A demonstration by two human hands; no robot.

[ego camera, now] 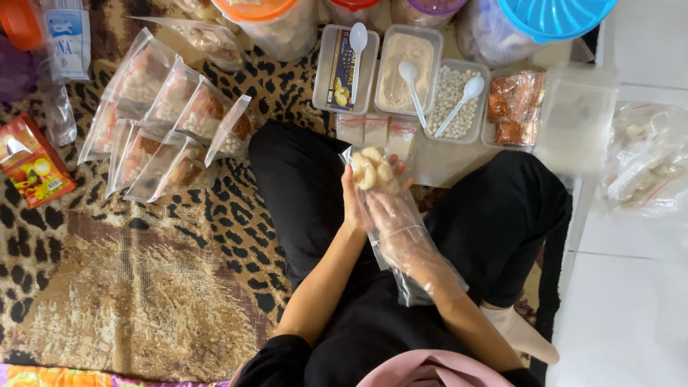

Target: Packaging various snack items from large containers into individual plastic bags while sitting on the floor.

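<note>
Both hands closed on clear bag (373,175) of pale crackers over lap: left hand (352,204) grips outside, right hand (398,222) inside. Beyond bag: trays (408,68) with powder, white balls, spoons. Left of it: filled pouches (165,122).

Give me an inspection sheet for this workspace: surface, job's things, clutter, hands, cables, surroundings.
Surface: leopard-print mat on the floor, white tiles at right.
Job's things: clear bag of pale round snacks held over the lap; three trays with white spoons; filled packets fanned out at left.
Clutter: red box, orange-lidded jar, blue lid, loose bags.
Hands: left hand grips the bag; right hand, in a clear plastic glove, reaches into it.
Cables: nothing seen.
Surroundings: person sits cross-legged in black clothes; no one else in view.
</note>
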